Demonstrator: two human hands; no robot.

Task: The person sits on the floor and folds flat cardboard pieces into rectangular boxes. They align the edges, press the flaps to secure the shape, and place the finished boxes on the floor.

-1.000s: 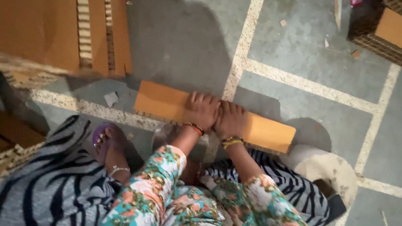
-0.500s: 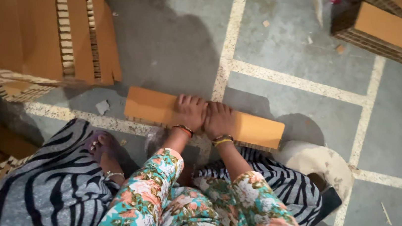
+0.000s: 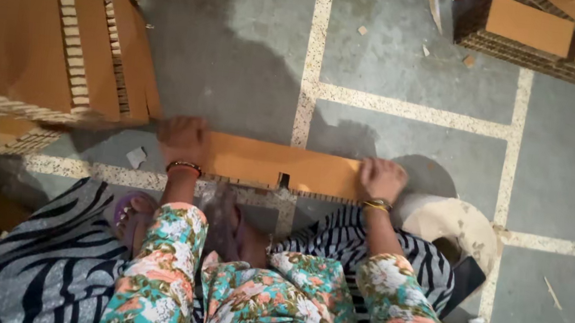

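A long strip of brown honeycomb cardboard point(image 3: 280, 166) lies on the grey floor in front of me, with a small notch in its near edge. My left hand point(image 3: 183, 140) presses down on its left end. My right hand point(image 3: 381, 179) grips its right end. Both arms wear floral sleeves and bangles at the wrists. My bare foot point(image 3: 131, 213) shows below the left hand, beside zebra-striped cloth point(image 3: 42, 264).
A tall stack of honeycomb cardboard sheets point(image 3: 43, 43) fills the upper left. More cardboard blocks point(image 3: 543, 35) sit at the upper right. A round pale object point(image 3: 448, 225) lies just right of my right hand. Small scraps dot the floor, which has pale inlaid lines point(image 3: 313, 57).
My hands were together on the middle of the strip; they have slid apart to its two ends. The view has shifted closer over the strip.
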